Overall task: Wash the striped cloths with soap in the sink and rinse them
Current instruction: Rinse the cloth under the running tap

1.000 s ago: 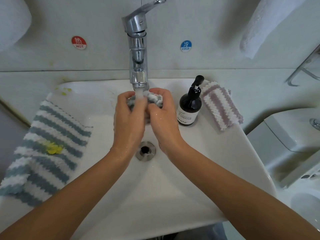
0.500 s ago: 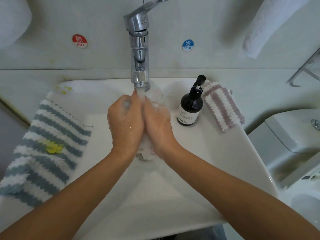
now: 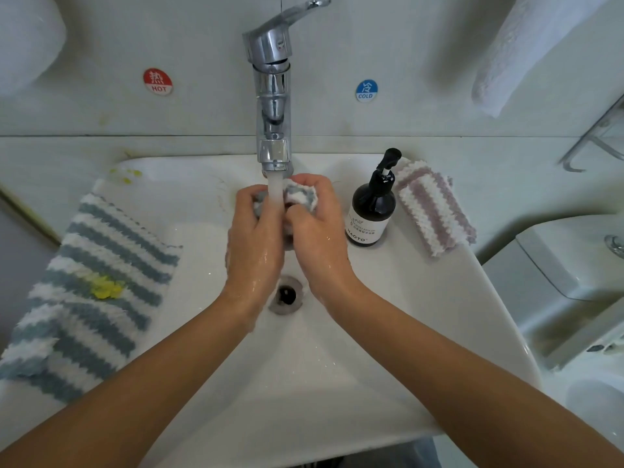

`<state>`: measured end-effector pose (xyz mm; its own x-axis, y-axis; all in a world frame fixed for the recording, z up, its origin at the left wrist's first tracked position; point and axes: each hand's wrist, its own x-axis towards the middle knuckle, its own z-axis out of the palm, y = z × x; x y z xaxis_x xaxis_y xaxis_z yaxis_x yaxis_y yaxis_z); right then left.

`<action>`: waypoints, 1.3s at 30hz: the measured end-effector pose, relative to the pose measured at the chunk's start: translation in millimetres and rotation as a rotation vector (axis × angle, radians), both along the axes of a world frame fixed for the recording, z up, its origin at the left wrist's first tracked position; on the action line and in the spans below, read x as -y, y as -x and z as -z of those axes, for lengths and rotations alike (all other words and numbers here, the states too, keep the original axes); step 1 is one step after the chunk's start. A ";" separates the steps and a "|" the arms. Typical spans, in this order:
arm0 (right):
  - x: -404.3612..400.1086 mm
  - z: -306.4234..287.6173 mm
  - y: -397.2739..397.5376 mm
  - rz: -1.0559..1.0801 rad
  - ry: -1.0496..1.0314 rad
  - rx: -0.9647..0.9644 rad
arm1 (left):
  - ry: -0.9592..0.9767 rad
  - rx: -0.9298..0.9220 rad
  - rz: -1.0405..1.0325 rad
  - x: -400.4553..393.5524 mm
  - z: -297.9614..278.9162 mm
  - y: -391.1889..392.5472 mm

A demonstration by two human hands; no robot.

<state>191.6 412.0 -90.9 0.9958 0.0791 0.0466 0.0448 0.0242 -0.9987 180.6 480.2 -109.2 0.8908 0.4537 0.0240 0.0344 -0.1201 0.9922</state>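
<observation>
Two wet hands hold a bunched striped cloth (image 3: 300,195) under running tap water, above the middle of a white sink (image 3: 422,332).

The left hand (image 3: 255,234) and right hand (image 3: 317,231) are pressed together, fingers curled round the cloth just below the chrome tap (image 3: 271,96). A blue-striped cloth (image 3: 87,288) with a yellow stain drapes over the sink's left edge. A dark soap bottle (image 3: 371,211) and a folded pink-striped cloth (image 3: 432,207) sit at its back right corner.

You had a red HOT sticker (image 3: 157,81) and a blue COLD sticker (image 3: 366,90) on the wall either side of the tap, a white towel (image 3: 526,52) hanging at upper right, a metal rail (image 3: 594,143) below it, and a toilet (image 3: 574,265) at right.
</observation>
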 end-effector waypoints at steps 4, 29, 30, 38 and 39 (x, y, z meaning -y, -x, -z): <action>-7.9 2.7 7.4 -0.039 0.030 -0.068 | 0.020 -0.001 -0.102 -0.5 6.5 -1.8; 4.9 0.5 -1.2 -0.090 0.317 0.137 | 0.004 0.048 -0.153 -7.7 -7.2 -3.1; 6.3 -1.1 -1.1 -0.096 0.301 0.145 | 0.008 0.029 -0.133 -7.4 -8.1 -2.4; 3.5 -2.0 2.9 -0.094 0.165 0.099 | 0.025 -0.012 -0.063 -7.8 -11.9 -1.6; 2.7 -1.9 3.5 -0.100 0.173 0.086 | 0.011 -0.003 -0.070 -7.2 -11.0 -0.6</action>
<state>188.1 409.4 -88.9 0.9755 0.1918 0.1079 0.1359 -0.1389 -0.9809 181.2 487.3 -98.2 0.8572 0.5147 0.0162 0.0452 -0.1064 0.9933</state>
